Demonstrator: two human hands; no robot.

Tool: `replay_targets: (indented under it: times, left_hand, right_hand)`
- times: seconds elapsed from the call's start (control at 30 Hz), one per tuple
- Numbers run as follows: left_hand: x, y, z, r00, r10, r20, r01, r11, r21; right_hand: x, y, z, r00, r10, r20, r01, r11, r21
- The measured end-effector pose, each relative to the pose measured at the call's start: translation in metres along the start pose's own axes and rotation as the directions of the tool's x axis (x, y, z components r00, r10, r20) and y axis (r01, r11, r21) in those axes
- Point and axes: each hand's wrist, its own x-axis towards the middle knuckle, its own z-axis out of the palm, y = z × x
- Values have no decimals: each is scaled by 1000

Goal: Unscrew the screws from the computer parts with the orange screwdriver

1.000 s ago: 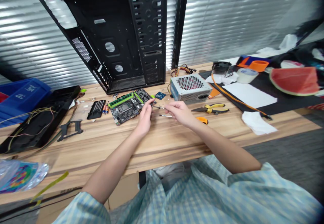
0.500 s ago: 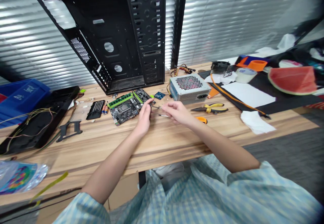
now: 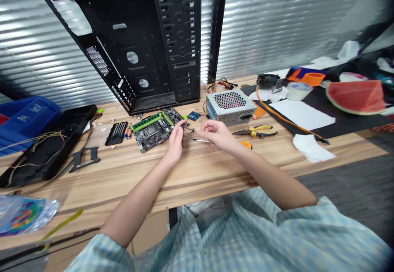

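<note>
My left hand (image 3: 176,140) rests on the wooden desk (image 3: 197,169) beside the green motherboard (image 3: 156,127), its fingers pinched on a small dark metal piece (image 3: 188,129). My right hand (image 3: 218,134) faces it from the right, fingers curled and pinched near that same piece; what it grips is too small to name. A thin metal screwdriver shaft (image 3: 200,140) lies on the desk just under my right hand, with its orange handle (image 3: 246,145) showing behind the wrist.
An open black computer case (image 3: 147,42) stands at the back. A grey power supply (image 3: 230,106), yellow-handled pliers (image 3: 257,131), a bit holder (image 3: 116,133), a black side panel (image 3: 46,145), a blue bin (image 3: 24,118), tissue (image 3: 311,148) and a watermelon slice (image 3: 357,96) lie around.
Both hands stay by the motherboard. My right hand has shifted slightly closer to the left hand; the view has barely moved.
</note>
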Motion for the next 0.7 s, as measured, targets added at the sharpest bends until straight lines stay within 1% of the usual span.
replay_targets:
  times: [0.2, 0.27, 0.37, 0.4, 0.57, 0.63, 0.7]
  left_hand:
    - [0, -2, 0, 999, -45, -16, 44, 999, -28]
    - [1, -3, 0, 998, -57, -26, 56, 998, -38]
    - [2, -6, 0, 995, -77, -61, 72, 995, -70]
    - [2, -7, 0, 993, -86, -77, 79, 993, -87]
    - [5, -10, -2, 981, -113, -156, 89, 984, -151]
    - [5, -9, -2, 978, -116, -174, 89, 984, -156]
    - [5, -7, -3, 976, -129, -176, 99, 980, -171]
  right_hand:
    - [1, 1, -2, 1000, -2, 0, 2, 1000, -27]
    - [2, 3, -3, 1000, 0, -28, -1, 998, -55]
    - [5, 9, -6, 995, -30, -92, 16, 989, -146]
    - [6, 12, -7, 995, -41, -96, 23, 983, -183]
    - [10, 25, -11, 999, -34, -2, 31, 941, -336]
    - [10, 25, -13, 999, -37, -19, 26, 916, -400]
    - [9, 21, -16, 999, 19, -46, -37, 906, -422]
